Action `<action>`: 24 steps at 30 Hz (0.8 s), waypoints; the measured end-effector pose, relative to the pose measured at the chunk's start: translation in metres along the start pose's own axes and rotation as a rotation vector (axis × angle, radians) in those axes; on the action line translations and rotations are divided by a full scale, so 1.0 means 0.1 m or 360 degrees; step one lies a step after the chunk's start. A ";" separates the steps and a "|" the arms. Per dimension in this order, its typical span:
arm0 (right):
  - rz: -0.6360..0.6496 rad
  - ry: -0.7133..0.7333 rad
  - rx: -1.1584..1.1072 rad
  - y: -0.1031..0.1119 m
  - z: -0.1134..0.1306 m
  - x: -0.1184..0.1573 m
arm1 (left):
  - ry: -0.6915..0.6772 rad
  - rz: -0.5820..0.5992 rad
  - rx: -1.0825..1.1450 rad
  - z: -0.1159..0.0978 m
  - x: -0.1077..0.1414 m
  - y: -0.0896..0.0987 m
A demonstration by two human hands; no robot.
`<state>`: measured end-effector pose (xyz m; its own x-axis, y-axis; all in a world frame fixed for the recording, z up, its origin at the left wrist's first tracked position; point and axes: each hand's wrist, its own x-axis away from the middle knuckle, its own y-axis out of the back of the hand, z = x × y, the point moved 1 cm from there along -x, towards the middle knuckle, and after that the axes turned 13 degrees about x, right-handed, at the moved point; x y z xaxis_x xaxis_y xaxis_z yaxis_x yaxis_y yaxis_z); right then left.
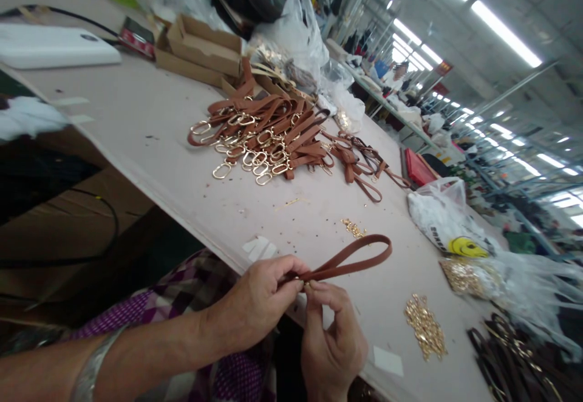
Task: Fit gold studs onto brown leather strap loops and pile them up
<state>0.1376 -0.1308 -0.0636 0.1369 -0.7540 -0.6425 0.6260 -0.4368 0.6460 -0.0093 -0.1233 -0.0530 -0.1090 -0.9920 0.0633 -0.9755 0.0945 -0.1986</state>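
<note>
Near the table's front edge, my left hand is closed, its thumb and fingers pinching the joined end of a brown leather strap loop. The loop points away to the right above the tabletop. My right hand is also closed, with thumb and fingertips pinched against the same end of the strap. A small gold glint shows between the fingertips, too small to name. Beyond my hands lies a heap of brown leather straps with gold clasps. A small pile of gold hardware sits just past the loop.
A larger pile of gold hardware lies at right, near dark straps and plastic bags. Cardboard boxes and a clear bag stand behind the heap. A white device is at far left.
</note>
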 end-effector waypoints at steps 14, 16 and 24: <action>-0.0040 -0.0660 -0.0342 -0.04 -0.04 0.18 | -0.0240 0.0093 -0.0204 -0.04 0.07 0.01; -0.0065 -0.0714 -0.0419 -0.05 -0.03 0.17 | -0.0259 0.0097 -0.0216 -0.04 0.08 0.02; -0.0081 -0.1021 -0.0804 -0.11 0.00 0.27 | 0.0204 0.0060 0.0375 0.04 0.11 -0.01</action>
<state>0.1348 -0.1466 -0.0883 -0.2709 -0.9403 -0.2060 0.9111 -0.3195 0.2602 -0.0091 -0.1349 -0.0562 -0.1822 -0.9681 0.1720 -0.9005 0.0941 -0.4245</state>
